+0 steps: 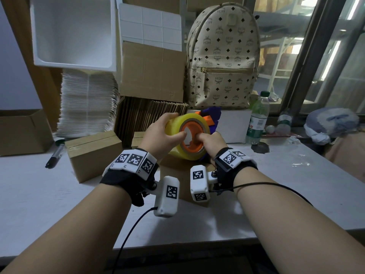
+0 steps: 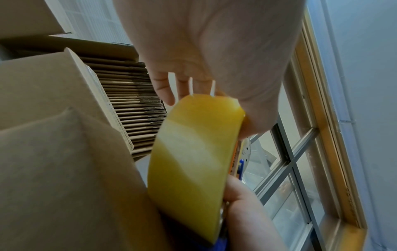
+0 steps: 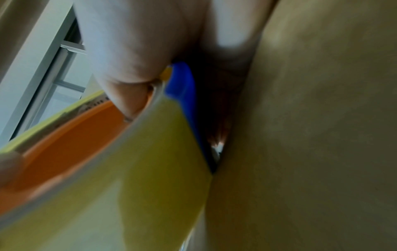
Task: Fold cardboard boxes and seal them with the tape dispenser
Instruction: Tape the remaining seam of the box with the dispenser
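A tape dispenser [image 1: 212, 117] with a blue body and orange hub carries a fat yellowish tape roll [image 1: 178, 123]. It is held just above a small cardboard box [image 1: 177, 173] on the table, close in front of me. My left hand [image 1: 166, 131] grips the roll, fingers over its top and thumb on the orange hub. My right hand [image 1: 209, 143] holds the dispenser from the right, its thumb hooked into the hub. The left wrist view shows the roll [image 2: 193, 161] edge-on against the box [image 2: 64, 178]. The right wrist view is filled by roll [image 3: 139, 186], blue body [image 3: 182, 88] and cardboard.
Another folded box [image 1: 92, 153] stands left of my hands, with a black marker [image 1: 55, 155] beside it. A bundle of flat cardboard [image 1: 150, 113], a backpack [image 1: 223, 56], a water bottle [image 1: 257, 119] and white foam trays [image 1: 88, 103] crowd the back of the table [image 1: 296, 184].
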Tool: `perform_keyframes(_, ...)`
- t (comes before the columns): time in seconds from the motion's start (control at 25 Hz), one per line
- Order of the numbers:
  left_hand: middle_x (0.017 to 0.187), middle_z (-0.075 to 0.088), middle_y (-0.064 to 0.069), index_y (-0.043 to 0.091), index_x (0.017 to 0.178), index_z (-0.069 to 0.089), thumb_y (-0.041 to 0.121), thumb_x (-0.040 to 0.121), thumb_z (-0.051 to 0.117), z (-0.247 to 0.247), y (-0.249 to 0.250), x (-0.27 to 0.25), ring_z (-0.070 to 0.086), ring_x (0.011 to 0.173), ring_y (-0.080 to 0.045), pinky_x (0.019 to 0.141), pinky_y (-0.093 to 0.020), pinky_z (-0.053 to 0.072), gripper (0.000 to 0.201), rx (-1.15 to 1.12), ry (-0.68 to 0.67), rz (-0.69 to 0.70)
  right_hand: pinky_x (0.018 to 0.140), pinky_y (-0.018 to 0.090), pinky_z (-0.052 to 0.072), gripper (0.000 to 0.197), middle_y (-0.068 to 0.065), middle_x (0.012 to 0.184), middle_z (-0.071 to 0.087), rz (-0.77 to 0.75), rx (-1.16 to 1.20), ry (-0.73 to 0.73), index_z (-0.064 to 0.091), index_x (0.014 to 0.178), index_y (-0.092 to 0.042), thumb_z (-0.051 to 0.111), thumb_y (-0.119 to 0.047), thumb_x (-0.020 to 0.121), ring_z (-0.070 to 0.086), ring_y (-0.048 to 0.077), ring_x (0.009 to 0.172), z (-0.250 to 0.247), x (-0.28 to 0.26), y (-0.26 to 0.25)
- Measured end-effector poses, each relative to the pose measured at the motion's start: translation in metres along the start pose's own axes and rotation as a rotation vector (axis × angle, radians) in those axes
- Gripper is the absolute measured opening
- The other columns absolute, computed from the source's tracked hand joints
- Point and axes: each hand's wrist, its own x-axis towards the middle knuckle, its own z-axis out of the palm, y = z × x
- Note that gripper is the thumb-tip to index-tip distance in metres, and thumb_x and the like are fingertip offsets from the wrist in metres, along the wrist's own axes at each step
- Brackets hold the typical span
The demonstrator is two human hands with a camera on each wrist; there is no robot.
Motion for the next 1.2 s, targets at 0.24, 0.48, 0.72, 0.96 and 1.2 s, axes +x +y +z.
perform_keyframes(0.24, 0.106, 0.055, 0.004, 0.022, 0.124, 0.043, 0.033, 0.083, 0.067, 0.000, 0.005, -0.005, 0.057, 0.094, -0.013, 0.076, -0.025, 0.049, 0.048, 0.025, 0.027, 0.023, 0.092, 0.043, 0.050, 0.010, 0.012, 0.089, 0.070, -0.020, -0.004, -0.006, 0.065, 0.089, -0.012, 0.063, -0.018, 0.081, 0.066, 0.029, 0.089, -0.001, -0.001, 0.000)
perform_keyframes(0.48, 0.128, 0.050, 0.003, 0.027, 0.128, 0.047, 0.030, 0.083, 0.064, 0.000, 0.011, -0.002, 0.039, 0.123, -0.019, 0.101, -0.037, 0.038, 0.048, 0.200, 0.046, 0.075, 0.088, 0.039, 0.049, 0.003, 0.005, 0.081, 0.066, -0.021, -0.013, -0.023, 0.061, 0.084, -0.017, 0.063, -0.018, 0.082, 0.063, 0.026, 0.086, -0.003, -0.001, -0.001)
perform_keyframes(0.72, 0.116, 0.062, 0.004, 0.025, 0.124, 0.059, 0.037, 0.092, 0.052, 0.002, 0.040, 0.016, 0.057, 0.102, -0.011, 0.082, -0.025, 0.045, 0.035, 0.185, -0.058, 0.069, 0.095, 0.049, 0.047, 0.018, 0.017, 0.093, 0.069, -0.005, -0.009, -0.081, 0.063, 0.094, -0.012, 0.064, -0.012, 0.076, 0.064, 0.036, 0.094, -0.002, -0.002, -0.002)
perform_keyframes(0.96, 0.093, 0.067, -0.006, 0.025, 0.117, 0.063, 0.039, 0.094, 0.047, 0.007, 0.054, 0.034, 0.055, 0.063, -0.012, 0.056, -0.025, 0.043, 0.031, 0.279, -0.305, -0.029, 0.093, 0.054, 0.048, 0.025, 0.019, 0.097, 0.068, -0.002, 0.021, -0.108, 0.061, 0.102, -0.010, 0.063, -0.009, 0.077, 0.064, 0.038, 0.095, -0.002, -0.002, -0.002)
perform_keyframes(1.2, 0.117, 0.035, 0.003, 0.033, 0.123, 0.055, 0.045, 0.094, 0.046, 0.002, 0.062, 0.031, 0.047, 0.100, -0.015, 0.081, -0.025, 0.039, 0.033, 0.415, -0.433, -0.002, 0.092, 0.054, 0.049, 0.023, 0.016, 0.090, 0.064, -0.051, 0.001, -0.140, 0.058, 0.099, -0.011, 0.060, -0.003, 0.078, 0.063, 0.038, 0.093, -0.005, -0.004, -0.002)
